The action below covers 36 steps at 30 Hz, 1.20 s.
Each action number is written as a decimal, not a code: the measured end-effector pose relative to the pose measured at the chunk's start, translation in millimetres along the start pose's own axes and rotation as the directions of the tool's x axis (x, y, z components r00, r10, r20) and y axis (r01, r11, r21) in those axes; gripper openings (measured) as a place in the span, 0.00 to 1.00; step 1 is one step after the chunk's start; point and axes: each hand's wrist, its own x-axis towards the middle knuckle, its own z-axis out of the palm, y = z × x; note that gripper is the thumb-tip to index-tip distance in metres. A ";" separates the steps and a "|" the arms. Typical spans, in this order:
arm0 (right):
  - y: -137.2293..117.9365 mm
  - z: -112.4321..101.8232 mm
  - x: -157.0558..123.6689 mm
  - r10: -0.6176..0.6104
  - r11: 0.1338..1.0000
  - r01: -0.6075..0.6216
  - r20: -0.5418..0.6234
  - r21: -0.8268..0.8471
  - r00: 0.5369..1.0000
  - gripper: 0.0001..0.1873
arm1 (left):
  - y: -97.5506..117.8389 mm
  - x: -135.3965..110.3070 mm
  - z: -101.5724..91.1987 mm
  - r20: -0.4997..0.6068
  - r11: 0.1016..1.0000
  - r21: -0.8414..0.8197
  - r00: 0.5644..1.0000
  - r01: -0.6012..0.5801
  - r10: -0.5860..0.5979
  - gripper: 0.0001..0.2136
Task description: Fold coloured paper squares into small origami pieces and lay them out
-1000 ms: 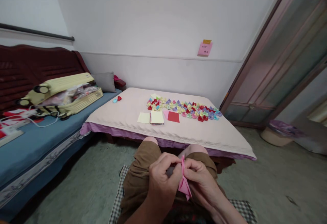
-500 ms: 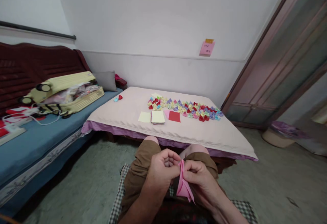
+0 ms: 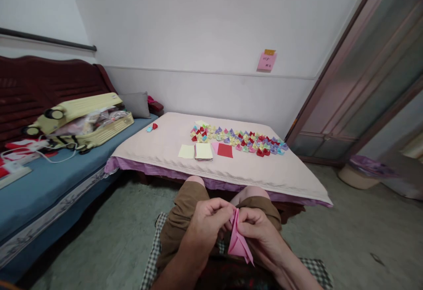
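Note:
A pink sheet of folded paper (image 3: 239, 242) hangs between my two hands, above my lap. Its narrow upper end is pinched by my left hand (image 3: 211, 221), with thumb and fingers closed at the tip. My right hand (image 3: 259, 228) grips the paper's right edge a little lower, thumb on the near side. The wider, pointed lower part dangles free. Beyond my knees, on the cloth-covered bed (image 3: 152, 149), lie a stack of pale yellow paper (image 3: 204, 151), a red square sheet (image 3: 225, 150) and rows of small folded paper pieces (image 3: 243, 140) in many colours.
At left, a half-open yellow suitcase (image 3: 95, 124) rests on a blue-covered wooden bench (image 3: 82, 166), beside a grey cushion (image 3: 134, 104). A waste bin (image 3: 358, 175) stands on the floor at right. A pink note (image 3: 266, 61) is taped to the wall.
My left thumb and fingers have closed down on the paper's upper tip, where the fingers were more curled before. The right hand keeps its grip, almost unmoved.

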 end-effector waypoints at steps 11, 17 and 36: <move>2.0 -3.1 -1.1 0.005 1.000 -0.005 0.000 -0.002 1.000 0.09 | -8.1 6.2 0.7 -0.020 0.999 0.034 0.999 -0.025 0.026 0.11; 0.8 -1.1 -1.0 0.016 1.000 -0.016 -0.011 -0.002 1.000 0.10 | -9.9 5.7 3.5 -0.072 0.987 0.125 0.991 -0.105 0.114 0.09; -3.3 2.6 -2.5 -0.016 0.999 0.016 -0.014 0.037 1.000 0.07 | 0.2 3.4 -2.7 0.023 0.974 0.217 0.998 -0.060 0.056 0.05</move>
